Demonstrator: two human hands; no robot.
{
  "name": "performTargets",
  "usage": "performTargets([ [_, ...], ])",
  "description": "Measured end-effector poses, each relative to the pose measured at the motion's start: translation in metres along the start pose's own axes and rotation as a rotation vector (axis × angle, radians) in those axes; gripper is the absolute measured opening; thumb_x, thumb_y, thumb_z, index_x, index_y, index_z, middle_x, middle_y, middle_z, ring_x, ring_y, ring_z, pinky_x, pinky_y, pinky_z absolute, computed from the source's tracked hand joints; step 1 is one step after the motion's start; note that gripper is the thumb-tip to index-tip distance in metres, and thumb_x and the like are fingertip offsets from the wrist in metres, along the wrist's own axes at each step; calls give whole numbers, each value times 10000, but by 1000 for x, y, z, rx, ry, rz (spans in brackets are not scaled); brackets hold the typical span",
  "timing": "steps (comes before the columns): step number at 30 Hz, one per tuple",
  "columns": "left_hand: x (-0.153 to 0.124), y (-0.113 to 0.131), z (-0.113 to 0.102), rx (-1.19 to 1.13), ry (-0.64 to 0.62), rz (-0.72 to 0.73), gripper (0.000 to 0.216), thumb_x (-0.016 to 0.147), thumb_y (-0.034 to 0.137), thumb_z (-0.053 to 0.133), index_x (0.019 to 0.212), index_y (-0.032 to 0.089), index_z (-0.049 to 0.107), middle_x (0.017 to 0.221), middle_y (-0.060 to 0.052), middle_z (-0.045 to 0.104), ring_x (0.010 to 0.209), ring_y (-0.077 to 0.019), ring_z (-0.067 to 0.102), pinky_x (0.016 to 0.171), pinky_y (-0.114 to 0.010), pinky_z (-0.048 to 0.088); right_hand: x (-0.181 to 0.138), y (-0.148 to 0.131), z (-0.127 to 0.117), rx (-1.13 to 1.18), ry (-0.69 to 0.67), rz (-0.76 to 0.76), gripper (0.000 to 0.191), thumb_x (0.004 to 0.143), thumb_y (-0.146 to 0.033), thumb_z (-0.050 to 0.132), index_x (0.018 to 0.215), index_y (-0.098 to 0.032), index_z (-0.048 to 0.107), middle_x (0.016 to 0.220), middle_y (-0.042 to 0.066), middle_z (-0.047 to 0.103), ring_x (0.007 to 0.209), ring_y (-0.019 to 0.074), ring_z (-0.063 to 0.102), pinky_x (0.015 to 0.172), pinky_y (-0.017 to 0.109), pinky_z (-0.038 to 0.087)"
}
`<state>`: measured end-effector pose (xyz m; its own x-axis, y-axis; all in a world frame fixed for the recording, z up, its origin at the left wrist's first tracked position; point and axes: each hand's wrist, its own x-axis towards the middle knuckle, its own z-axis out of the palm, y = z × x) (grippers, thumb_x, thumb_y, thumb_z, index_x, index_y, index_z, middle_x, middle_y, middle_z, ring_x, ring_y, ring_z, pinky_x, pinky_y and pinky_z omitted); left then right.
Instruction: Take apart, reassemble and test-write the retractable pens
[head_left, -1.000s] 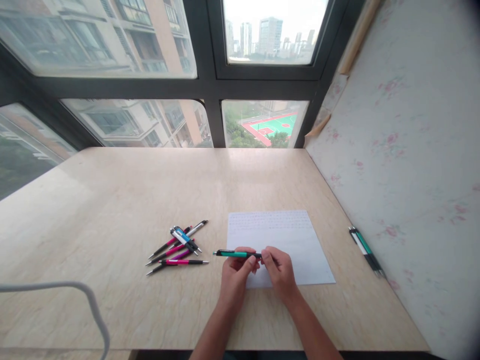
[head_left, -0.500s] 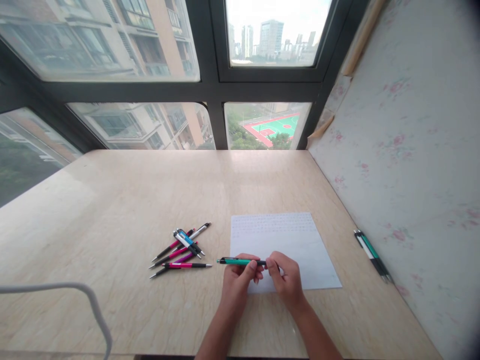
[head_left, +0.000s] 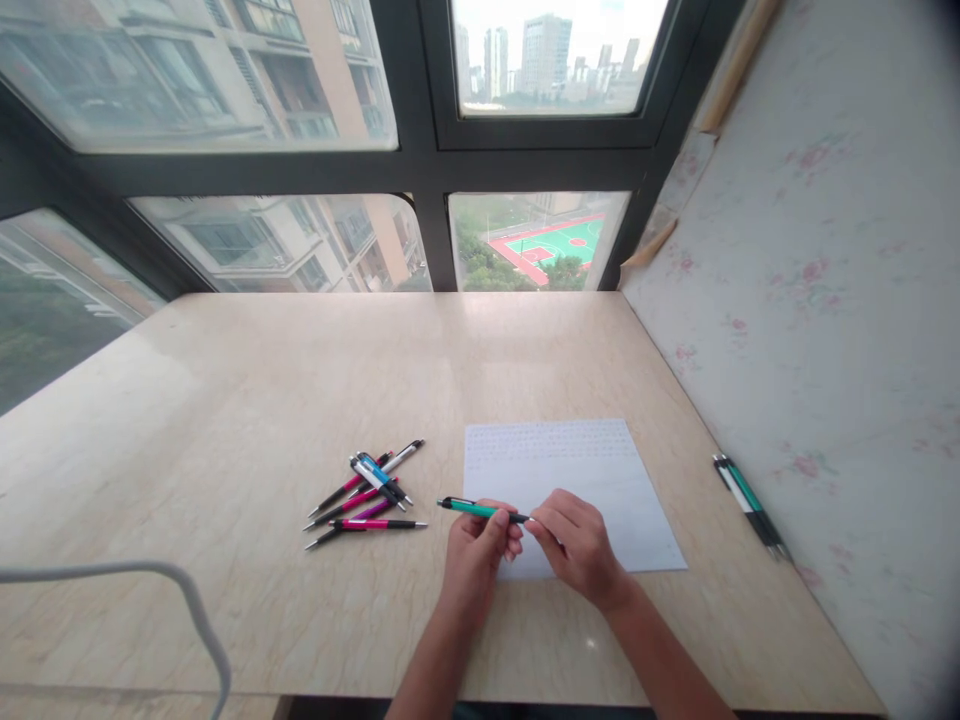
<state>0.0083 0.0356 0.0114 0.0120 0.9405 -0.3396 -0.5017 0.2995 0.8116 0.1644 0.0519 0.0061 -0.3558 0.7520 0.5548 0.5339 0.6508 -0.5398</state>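
Note:
A green and black pen (head_left: 472, 508) is held over the lower left part of a sheet of paper (head_left: 577, 470). My left hand (head_left: 474, 550) is closed round its middle, with the clip end pointing left. At the tip end, the fingers of my right hand (head_left: 574, 540) pinch the pen's point; what exactly they grip there is partly hidden. Rows of small handwriting run along the top of the paper, and its lower part is blank where it shows.
Left of the paper lies a loose pile of several pens (head_left: 367, 495) in pink, purple, blue and white. Two pens, one green and one white (head_left: 742, 497), rest along the papered wall (head_left: 825, 350). A grey cable-like tube (head_left: 172, 575) curves in at lower left. Windows (head_left: 540, 240) stand behind the table.
My right hand has turned a little and sits at the very tip of the pen. The pen tilts slightly more, its clip end higher. The whole view has shifted slightly.

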Motion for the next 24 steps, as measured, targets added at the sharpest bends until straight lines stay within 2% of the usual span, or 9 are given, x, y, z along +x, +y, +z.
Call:
performTargets([
  [3,1,-1,-1,-5,-8,-7,310,722,411,764,794,130,654,590,-14,632,487,-92,544,466,-198,402,0,-1,0,41,12,1,258,947,-208,466,729,-207,604,657,38,571,635,173,492,603,305,388],
  [5,2,-2,-1,28,-18,15,301,739,408,753,811,130,664,607,-25,646,500,-102,558,477,-209,418,0,-1,1,120,43,57,270,947,-205,448,716,-204,588,648,31,555,630,167,490,600,298,384],
  [10,1,-1,3,236,-121,147,216,784,333,728,902,154,709,749,-65,707,637,-154,629,591,-269,496,2,8,4,316,88,394,419,969,-319,406,569,-204,452,534,-28,404,507,122,400,502,261,302],
  [14,-1,6,6,369,-222,262,141,814,282,699,911,184,729,835,-74,716,735,-184,654,664,-304,520,3,16,5,463,31,555,503,973,-429,396,531,-196,453,487,-32,422,474,115,399,493,250,301],
  [18,-2,8,6,394,-190,294,137,815,273,697,914,187,736,854,-78,728,776,-199,669,698,-316,526,5,15,2,563,-11,576,525,966,-462,414,514,-196,436,478,-32,431,470,110,391,497,249,302],
  [24,0,-6,2,213,-76,145,231,772,326,739,905,137,721,740,-80,736,645,-176,659,615,-293,522,2,11,2,501,-13,455,470,978,-384,421,547,-198,411,513,-34,406,501,109,393,512,248,296],
])
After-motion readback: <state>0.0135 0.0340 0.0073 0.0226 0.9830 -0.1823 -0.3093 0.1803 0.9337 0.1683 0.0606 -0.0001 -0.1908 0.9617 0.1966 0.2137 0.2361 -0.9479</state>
